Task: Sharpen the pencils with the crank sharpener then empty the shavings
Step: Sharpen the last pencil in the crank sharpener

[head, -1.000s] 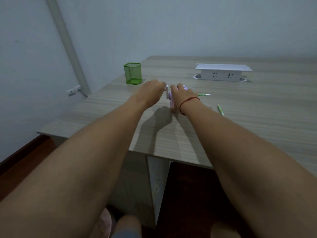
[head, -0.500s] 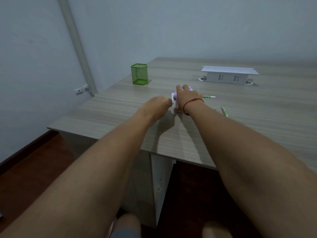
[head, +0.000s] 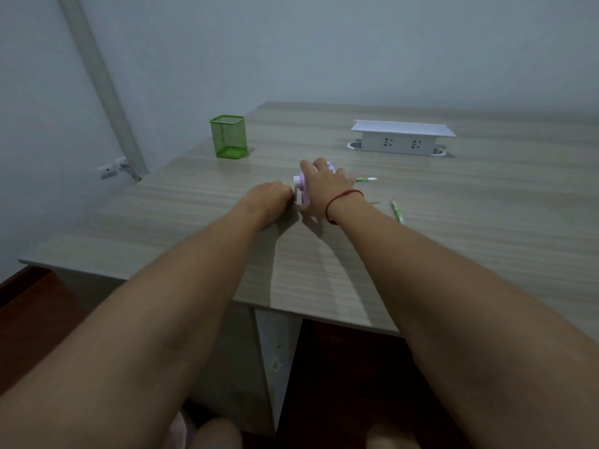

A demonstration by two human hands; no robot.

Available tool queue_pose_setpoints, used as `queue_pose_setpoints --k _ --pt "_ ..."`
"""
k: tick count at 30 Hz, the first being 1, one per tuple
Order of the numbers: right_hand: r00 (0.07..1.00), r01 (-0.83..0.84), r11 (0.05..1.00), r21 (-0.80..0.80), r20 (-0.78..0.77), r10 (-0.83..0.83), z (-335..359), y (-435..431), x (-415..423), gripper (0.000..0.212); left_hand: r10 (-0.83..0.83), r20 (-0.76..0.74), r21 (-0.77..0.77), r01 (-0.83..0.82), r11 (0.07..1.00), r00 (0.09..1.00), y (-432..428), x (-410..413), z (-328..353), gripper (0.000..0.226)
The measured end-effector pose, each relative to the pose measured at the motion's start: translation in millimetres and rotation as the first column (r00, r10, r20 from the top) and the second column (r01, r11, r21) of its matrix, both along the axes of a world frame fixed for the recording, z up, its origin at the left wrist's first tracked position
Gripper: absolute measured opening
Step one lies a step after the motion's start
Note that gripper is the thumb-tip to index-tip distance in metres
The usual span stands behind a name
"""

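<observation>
A small purple and white crank sharpener (head: pixel 300 189) stands on the wooden desk (head: pixel 453 241), mostly hidden by my hands. My right hand (head: pixel 325 186), with a red string at the wrist, lies over the sharpener's body and grips it from above. My left hand (head: pixel 270 197) is closed at the sharpener's left end, where the white crank part shows; the fingers hide what they hold. One green pencil (head: pixel 365 179) lies just right of my right hand. Another green pencil (head: pixel 397 211) lies nearer, further right.
A green mesh pencil cup (head: pixel 228 136) stands at the back left of the desk. A white power socket box (head: pixel 402 137) sits at the back middle. The desk's near edge runs under my forearms, with dark floor below. A wall is close on the left.
My left hand dropped from the upper left of the sharpener to its lower left side. My right hand stayed on the sharpener. The camera shifted slightly.
</observation>
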State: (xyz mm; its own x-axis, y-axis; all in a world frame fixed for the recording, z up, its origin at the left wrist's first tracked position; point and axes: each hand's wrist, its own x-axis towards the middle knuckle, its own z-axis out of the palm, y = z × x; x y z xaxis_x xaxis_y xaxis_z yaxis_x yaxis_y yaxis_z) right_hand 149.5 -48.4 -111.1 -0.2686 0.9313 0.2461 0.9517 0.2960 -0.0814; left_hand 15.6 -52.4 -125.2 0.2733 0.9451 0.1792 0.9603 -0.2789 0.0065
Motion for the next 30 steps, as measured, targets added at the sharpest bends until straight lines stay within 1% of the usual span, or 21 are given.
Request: queue_pose_setpoints --k 6,9,12,14,16,19,22,26,30 --pt "0.999 0.028 0.998 -0.057 0.038 -0.026 7 1 -1 0.069 0.002 -0.094 0.063 0.004 0.998 0.996 28 -5 9 0.026" --pt "0.999 0.023 0.999 -0.044 0.034 -0.022 7 3 1 0.066 0.013 -0.132 0.141 0.005 0.990 0.991 32 -7 12 0.021" --pt "0.999 0.017 0.997 -0.075 0.033 -0.014 6 7 -2 0.068 0.001 -0.104 0.201 0.020 0.979 0.995 36 -8 27 0.019" --pt "0.998 0.045 0.994 -0.102 0.044 -0.041 10 10 -4 0.070 -0.037 -0.089 0.249 0.058 0.967 0.995 35 -8 42 0.024" --pt "0.997 0.065 0.989 -0.131 0.050 -0.059 14 10 -6 0.072 -0.076 -0.090 0.266 0.097 0.959 0.993 28 -10 51 0.031" --pt "0.996 0.075 0.989 -0.124 0.050 -0.070 14 10 -4 0.068 -0.090 -0.071 0.290 0.107 0.951 0.993 13 -9 49 0.027" --pt "0.997 0.070 0.991 -0.118 0.025 -0.067 12 13 -7 0.065 -0.088 -0.062 0.293 0.103 0.951 0.994 -2 -7 44 0.025" --pt "0.997 0.073 0.987 -0.146 0.032 -0.069 13 13 -8 0.075 -0.146 -0.060 0.281 0.157 0.947 0.987 -22 -6 31 0.022" --pt "0.998 0.056 0.990 -0.128 0.018 -0.054 11 15 -9 0.069 -0.106 -0.054 0.182 0.114 0.977 0.993 -31 -4 10 0.022"
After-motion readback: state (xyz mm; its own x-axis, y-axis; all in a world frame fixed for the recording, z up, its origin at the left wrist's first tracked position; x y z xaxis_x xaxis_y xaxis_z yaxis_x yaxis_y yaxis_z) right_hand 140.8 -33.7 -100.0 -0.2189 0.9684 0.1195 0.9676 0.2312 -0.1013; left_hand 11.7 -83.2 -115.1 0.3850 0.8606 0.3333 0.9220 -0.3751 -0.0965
